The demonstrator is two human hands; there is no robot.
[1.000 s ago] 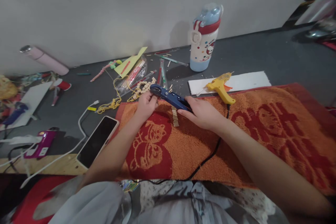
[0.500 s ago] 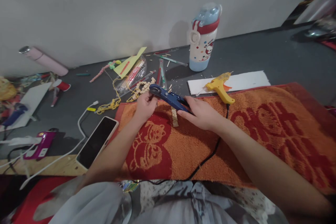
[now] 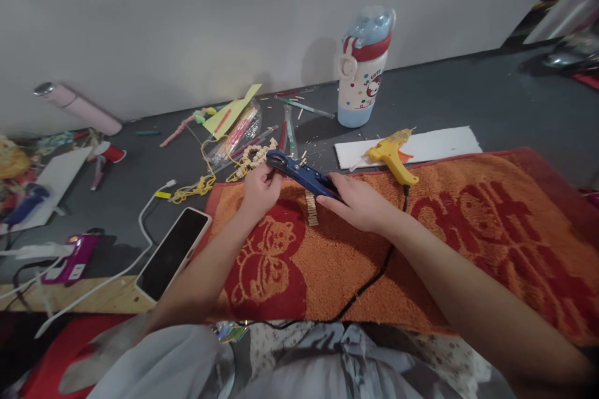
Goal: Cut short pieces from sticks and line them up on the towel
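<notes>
My right hand is wrapped around the handles of a blue hand cutter, which lies slantwise above the towel with its head toward the left. At that head, my left hand is closed in a pinch. Whatever its fingertips hold is too small and hidden to make out. Just below the cutter, a short row of small pale stick pieces lies on the orange and red towel. Behind the cutter's head sits a small heap of pale wooden bits.
A yellow glue gun rests on a white board, its black cord crossing the towel. Behind stands a cartoon bottle. Left are a phone, yellow cord, a purple power strip and a pink flask.
The cutter's handles look slightly closer together in my right hand. My left hand has barely shifted, and everything else stays where it was.
</notes>
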